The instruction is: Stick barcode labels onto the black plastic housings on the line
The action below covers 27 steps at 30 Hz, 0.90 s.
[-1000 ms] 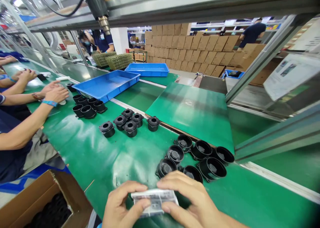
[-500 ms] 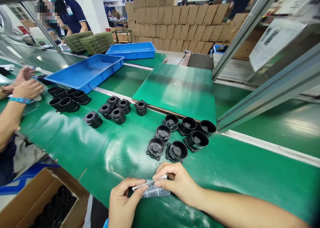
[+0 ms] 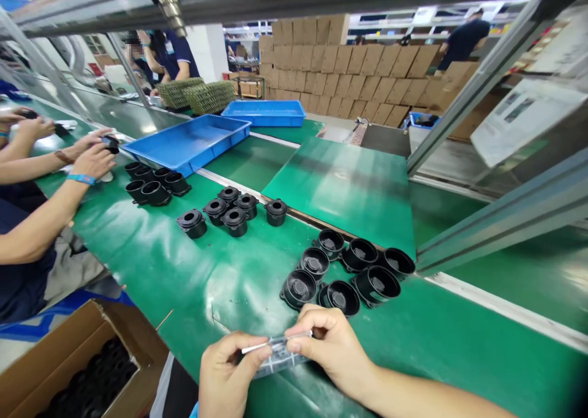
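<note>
A small sheet of grey labels [image 3: 281, 362] with white grid lines is stretched between my two hands, low in the view. Its upper edge is bent over into a pale strip. My left hand [image 3: 228, 369] pinches the sheet's left end between thumb and fingers. At the other end my right hand [image 3: 333, 347] grips the same edge, thumb in front. Just beyond my fingers stands a group of round black housings [image 3: 339, 298], open side up. Farther left, several more black housings [image 3: 235, 221] stand with their holed, flanged ends up.
Co-workers' hands [image 3: 94, 155] handle dark parts at the left, near more black housings [image 3: 154, 193]. Blue trays [image 3: 188, 145] lie behind. A cardboard box [image 3: 117, 320] of black parts is at lower left. A metal post [image 3: 500, 179] rises at right; a metal beam crosses above.
The view has tilted up, so the bench items sit lower and further right. My hands keep hold of the label sheet, which looks slightly more tilted. A co-worker's hands now hold a black part.
</note>
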Available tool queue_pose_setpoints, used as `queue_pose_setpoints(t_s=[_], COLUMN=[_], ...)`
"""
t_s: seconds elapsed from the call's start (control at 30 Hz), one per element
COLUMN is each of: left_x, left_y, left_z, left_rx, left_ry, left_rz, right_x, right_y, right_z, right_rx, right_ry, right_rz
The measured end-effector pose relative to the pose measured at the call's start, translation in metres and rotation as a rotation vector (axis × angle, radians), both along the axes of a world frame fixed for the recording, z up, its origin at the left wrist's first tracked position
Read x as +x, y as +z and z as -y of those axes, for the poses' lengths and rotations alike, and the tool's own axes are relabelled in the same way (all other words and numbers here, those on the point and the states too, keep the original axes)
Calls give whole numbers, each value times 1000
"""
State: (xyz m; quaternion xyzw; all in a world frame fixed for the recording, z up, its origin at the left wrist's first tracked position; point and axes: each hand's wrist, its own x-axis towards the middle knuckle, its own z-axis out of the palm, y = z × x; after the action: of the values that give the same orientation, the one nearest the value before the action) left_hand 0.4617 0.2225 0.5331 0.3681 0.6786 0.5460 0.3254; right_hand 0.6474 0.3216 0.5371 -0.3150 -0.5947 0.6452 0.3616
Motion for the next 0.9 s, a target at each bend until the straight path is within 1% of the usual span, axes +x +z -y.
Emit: queue_pose_setpoints(t_s=[0.07,0.13,0.2,0.23,0.3,0.37,0.4,0.43,0.47,0.5,0.53,0.63,0.73,0.8,0.9], left_x=[-8,-16,-21,-21,-19,-14,-13,-13,-14,-15,-16,-19,-14,-10,-11], left_y=[7,13,19,21,26,28,29,29,28,27,26,21,18,18,18], left_z=[-6,-14,-21,-25,-31,-35,-37,-39,-41,-42,-43,-45,-43,-42,-41], left_rx=[67,123,147,146,126,101,93,86,81,77,77,82,71,59,61], left_ry=[55,65,97,123,169,180,175,166,151,131,112,63,34,10,-13], left_rz=[-40,-72,-51,-18,65,135,149,151,144,132,121,121,159,214,294], right_x=[-8,-17,-24,-26,-27,-26,-24,-23,-21,-21,-21,-25,-29,-30,-29], right_y=[13,25,35,39,45,47,47,46,46,45,44,43,41,40,40], right_z=[-9,-20,-31,-36,-44,-49,-51,-51,-52,-52,-52,-53,-56,-57,-55], right_rx=[12,19,100,212,526,838,969,1067,1132,1173,1174,1021,950,992,1160], right_ry=[42,76,71,43,-34,-116,-154,-184,-204,-207,-186,-93,-86,-95,-128], right_rz=[-22,-58,-66,-55,-32,-29,-38,-47,-47,-39,-22,77,132,137,124])
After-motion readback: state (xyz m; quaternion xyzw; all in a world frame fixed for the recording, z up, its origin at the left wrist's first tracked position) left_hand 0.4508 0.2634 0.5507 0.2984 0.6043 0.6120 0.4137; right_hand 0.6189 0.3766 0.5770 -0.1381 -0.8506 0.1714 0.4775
